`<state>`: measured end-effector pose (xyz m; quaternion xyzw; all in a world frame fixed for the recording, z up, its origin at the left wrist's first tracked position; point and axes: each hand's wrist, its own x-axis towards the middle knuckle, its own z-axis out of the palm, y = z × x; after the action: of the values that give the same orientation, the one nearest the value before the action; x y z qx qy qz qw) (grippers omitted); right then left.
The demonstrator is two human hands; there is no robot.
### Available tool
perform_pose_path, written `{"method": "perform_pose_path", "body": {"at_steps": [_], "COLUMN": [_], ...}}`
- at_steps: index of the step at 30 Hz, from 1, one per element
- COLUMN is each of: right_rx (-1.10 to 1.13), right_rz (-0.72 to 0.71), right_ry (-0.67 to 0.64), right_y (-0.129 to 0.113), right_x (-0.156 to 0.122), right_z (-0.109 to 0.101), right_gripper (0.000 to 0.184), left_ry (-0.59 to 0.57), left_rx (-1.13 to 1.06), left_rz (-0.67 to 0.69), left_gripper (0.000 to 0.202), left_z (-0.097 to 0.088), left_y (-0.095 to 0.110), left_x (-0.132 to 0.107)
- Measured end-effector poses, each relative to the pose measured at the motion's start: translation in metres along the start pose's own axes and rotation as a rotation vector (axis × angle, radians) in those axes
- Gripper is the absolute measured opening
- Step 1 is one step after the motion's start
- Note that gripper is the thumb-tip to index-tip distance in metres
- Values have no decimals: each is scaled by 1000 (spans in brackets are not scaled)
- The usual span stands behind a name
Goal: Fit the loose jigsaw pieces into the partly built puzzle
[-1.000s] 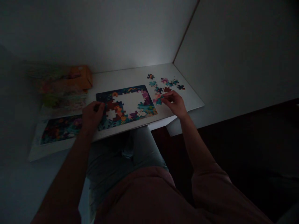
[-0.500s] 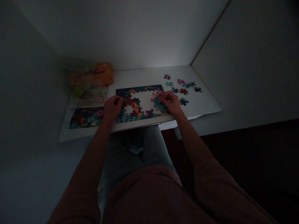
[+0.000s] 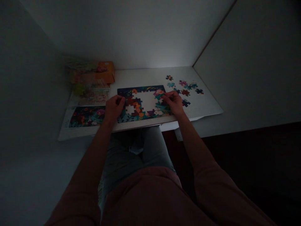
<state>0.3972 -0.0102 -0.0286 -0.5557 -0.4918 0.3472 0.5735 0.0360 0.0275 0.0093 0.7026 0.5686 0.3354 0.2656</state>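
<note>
A partly assembled colourful jigsaw puzzle (image 3: 138, 111) lies on the white desk (image 3: 207, 106), with a white gap in its middle. My left hand (image 3: 114, 107) rests curled on the puzzle's left edge, fingers pressed on it. At the puzzle's right side my right hand (image 3: 173, 101) pinches a pink and teal puzzle piece (image 3: 159, 93). Several loose puzzle pieces (image 3: 185, 92) lie scattered to the right of my right hand.
A picture sheet (image 3: 86, 116) of the puzzle lies left of my left hand. An orange box (image 3: 105, 71) and pale packets (image 3: 90, 91) stand at the back left. White walls close the desk behind and on the right. My lap is below the desk's front edge.
My right hand carried a piece from the loose pile leftward onto the puzzle's right side. The view shifted so the desk now sits more to the right. My left hand stayed on the puzzle's left edge.
</note>
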Motion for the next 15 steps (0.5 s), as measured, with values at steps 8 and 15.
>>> {"method": "perform_pose_path", "body": {"at_steps": [8,15], "right_rx": [-52,-28], "right_rz": [65,1], "right_ry": [86,110], "right_y": [0,4], "right_x": [4,9], "right_z": [-2,-3], "right_gripper": [40,40], "left_ry": [7,1], "left_rx": [46,29], "left_rz": [-11,-20], "left_gripper": [23,20], "left_z": [2,1], "left_y": [1,5], "left_x": [1,0]}}
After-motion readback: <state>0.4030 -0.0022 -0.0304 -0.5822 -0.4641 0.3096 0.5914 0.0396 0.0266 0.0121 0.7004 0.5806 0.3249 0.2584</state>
